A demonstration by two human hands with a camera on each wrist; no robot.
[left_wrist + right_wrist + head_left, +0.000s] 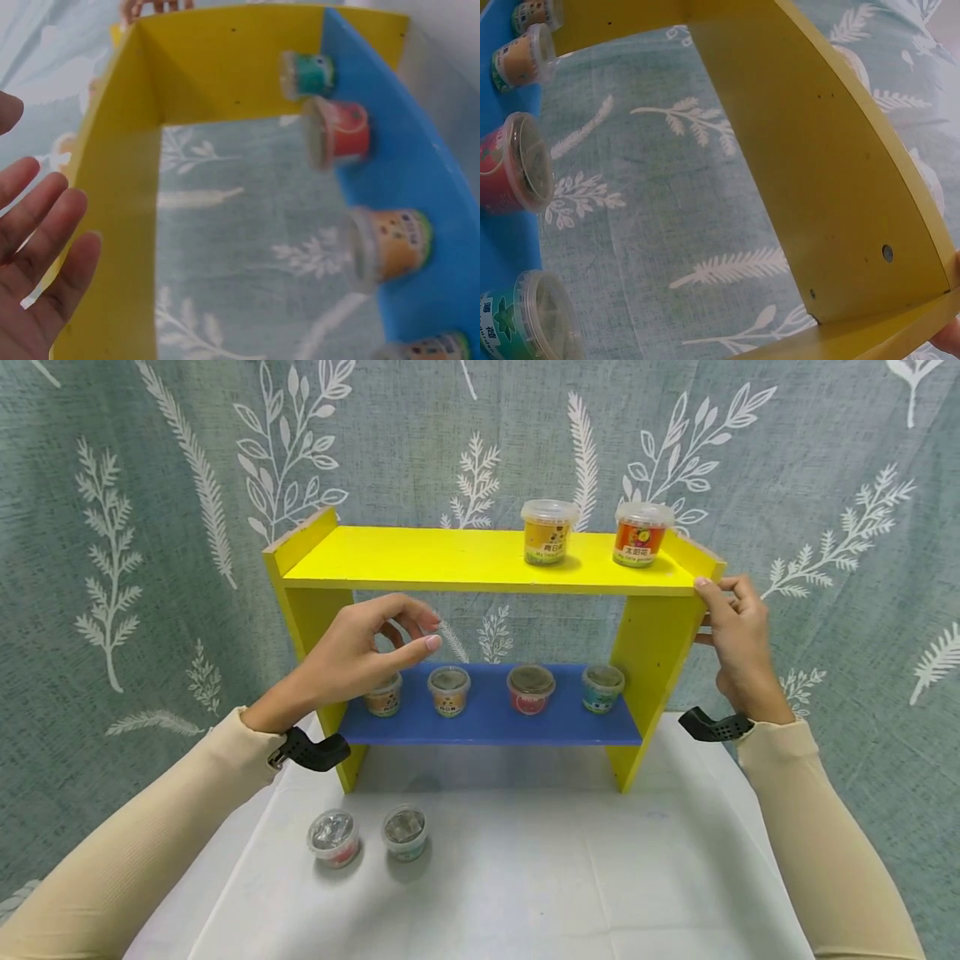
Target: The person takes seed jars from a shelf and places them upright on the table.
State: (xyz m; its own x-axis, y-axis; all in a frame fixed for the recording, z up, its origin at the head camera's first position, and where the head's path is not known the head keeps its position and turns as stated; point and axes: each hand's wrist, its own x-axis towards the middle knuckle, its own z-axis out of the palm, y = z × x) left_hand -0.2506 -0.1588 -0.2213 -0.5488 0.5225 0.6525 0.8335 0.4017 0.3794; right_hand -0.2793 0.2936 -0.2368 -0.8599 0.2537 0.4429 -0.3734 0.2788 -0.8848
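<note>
A yellow shelf unit (pixel 420 556) with a blue lower board (pixel 487 724) stands on a white table. My right hand (pixel 738 639) grips its upper right side, thumb on the front edge, other fingers partly hidden behind. My left hand (pixel 356 647) hovers in front of the unit's left part with loosely bent fingers, nothing held. On the top board sit a yellow lidded tub (pixel 547 537) and an orange-red one (pixel 639 538). Along the blue board stand two orange tubs (pixel 449 695), a red tub (pixel 350 133) and a teal tub (pixel 506 319).
Two more lidded tubs stand on the table (pixel 525 877) before the unit: one with a red label (pixel 333 838), the other with a teal label (pixel 405 833). A grey-green curtain (pixel 187 610) with white leaf patterns hangs behind.
</note>
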